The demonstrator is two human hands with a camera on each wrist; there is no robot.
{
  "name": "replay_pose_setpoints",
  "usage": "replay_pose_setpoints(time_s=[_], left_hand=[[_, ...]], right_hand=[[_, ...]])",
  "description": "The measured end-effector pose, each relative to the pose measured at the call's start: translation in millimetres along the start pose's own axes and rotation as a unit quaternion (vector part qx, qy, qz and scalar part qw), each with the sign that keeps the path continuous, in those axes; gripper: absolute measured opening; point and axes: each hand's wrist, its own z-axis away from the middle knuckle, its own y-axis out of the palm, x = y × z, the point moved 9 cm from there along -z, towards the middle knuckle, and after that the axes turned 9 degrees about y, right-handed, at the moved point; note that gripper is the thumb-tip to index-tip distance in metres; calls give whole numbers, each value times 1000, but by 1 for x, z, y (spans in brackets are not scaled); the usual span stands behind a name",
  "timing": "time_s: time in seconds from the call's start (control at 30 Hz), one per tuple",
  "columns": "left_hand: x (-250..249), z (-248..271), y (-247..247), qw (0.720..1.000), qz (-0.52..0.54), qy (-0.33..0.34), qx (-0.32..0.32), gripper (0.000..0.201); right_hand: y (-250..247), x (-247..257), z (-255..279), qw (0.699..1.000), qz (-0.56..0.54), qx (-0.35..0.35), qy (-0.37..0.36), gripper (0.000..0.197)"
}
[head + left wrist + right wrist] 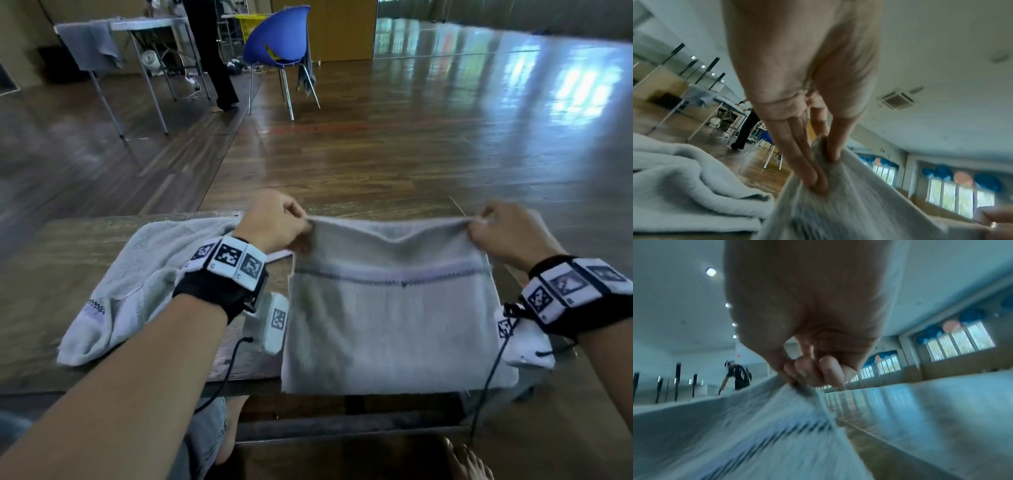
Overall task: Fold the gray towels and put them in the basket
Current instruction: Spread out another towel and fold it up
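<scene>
A gray towel with a dark stitched stripe hangs doubled over, held up by its top edge above the wooden table. My left hand pinches its top left corner, thumb against fingers. My right hand pinches the top right corner with curled fingers. The towel's lower edge drapes past the table's near edge. A second gray towel lies crumpled on the table to the left, also seen in the left wrist view as soft folds. No basket is in reach.
Wooden floor stretches beyond the table. A blue chair stands far ahead with a yellow crate behind it. A folding table draped with a gray cloth and a standing person are at the far left.
</scene>
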Motion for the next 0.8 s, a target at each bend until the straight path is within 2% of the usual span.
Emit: replay_pose_setpoints(time_s=[0.07, 0.13, 0.23, 0.3, 0.37, 0.47, 0.53, 0.6, 0.67, 0.8], left_hand=[[-23, -2, -29, 989, -21, 81, -120, 4], [-47, 7, -54, 962, -22, 177, -205, 3], [-71, 25, -79, 918, 62, 301, -250, 11], [-74, 34, -87, 904, 85, 342, -241, 14], [-63, 36, -83, 923, 46, 325, -201, 14], [-26, 35, -57, 962, -66, 244, -102, 12], [-1, 38, -31, 972, -114, 204, -10, 15], [15, 44, -9, 970, -139, 187, 68, 17], [26, 50, 6, 964, -162, 166, 131, 20], [39, 60, 26, 944, -193, 97, 250, 20]], right_hand=[[-32, 16, 0, 985, -145, -87, -19, 6], [-62, 30, 9, 947, -279, -146, -66, 9], [-103, 43, 34, 876, -381, -222, -193, 20], [-115, 47, 54, 854, -380, -250, -252, 23], [-108, 43, 64, 868, -345, -241, -265, 24], [-67, 20, 63, 938, -218, -152, -224, 28], [-35, 2, 61, 970, -92, -72, -212, 22], [-7, -13, 66, 978, -10, 29, -207, 16], [8, -25, 73, 974, 19, 102, -199, 15], [11, -32, 81, 969, -18, 159, -188, 20]])
